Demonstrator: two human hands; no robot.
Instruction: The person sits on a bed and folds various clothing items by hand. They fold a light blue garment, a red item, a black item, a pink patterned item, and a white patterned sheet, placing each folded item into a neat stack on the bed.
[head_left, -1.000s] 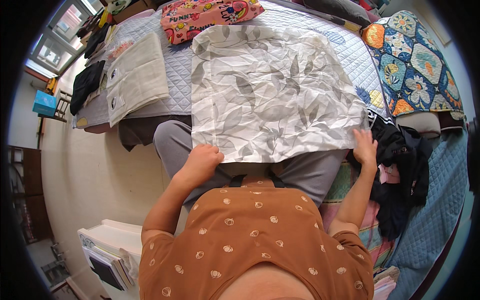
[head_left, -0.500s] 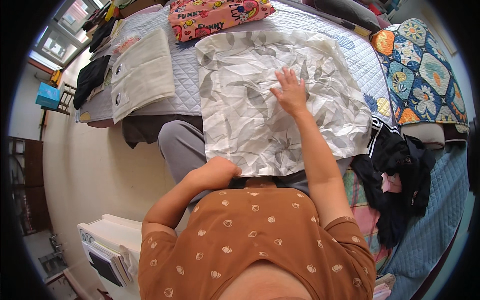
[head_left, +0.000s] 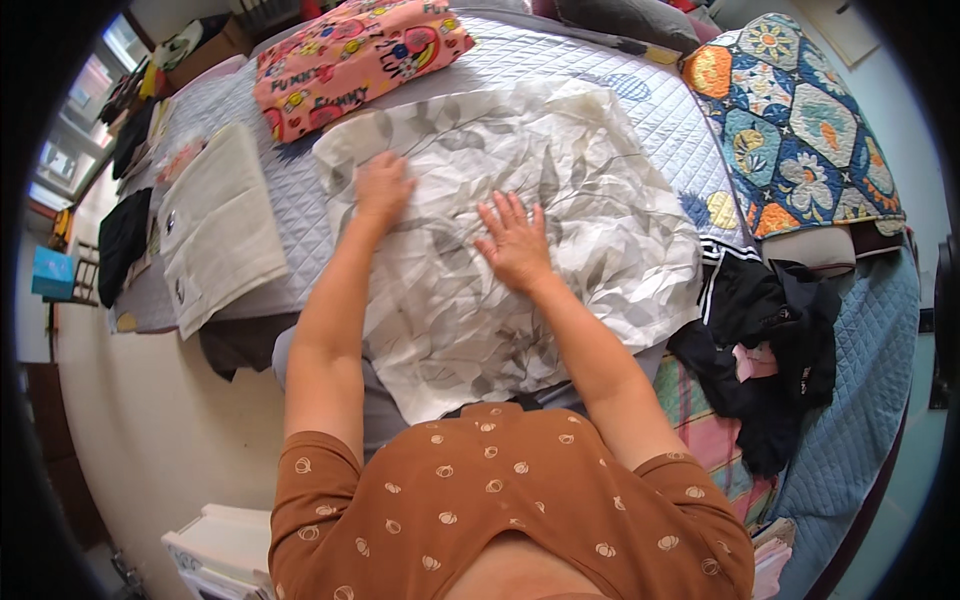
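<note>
A white cloth [head_left: 600,200] with grey leaf prints lies spread, partly over the bed and partly over my lap. It looks like a pillowcase, and its middle is wrinkled. My right hand [head_left: 515,243] rests palm down near the cloth's centre, fingers spread, with creases bunched around it. Toward the far left corner, my left hand [head_left: 385,188] is on the same cloth. Motion smears its fingers, so I cannot make out whether they grip the fabric.
A pink printed bundle [head_left: 360,65] sits at the bed's far side. Folded cream cloth [head_left: 225,225] and black cloth [head_left: 124,245] lie left. On the right are a patterned quilt [head_left: 800,140] and dark clothes [head_left: 770,330]. A white shelf unit [head_left: 225,540] stands lower left.
My left hand has gone from the cloth's near edge up to its far left part. The right hand stays flat on the cloth, which is more rumpled now. The whole view has shifted.
</note>
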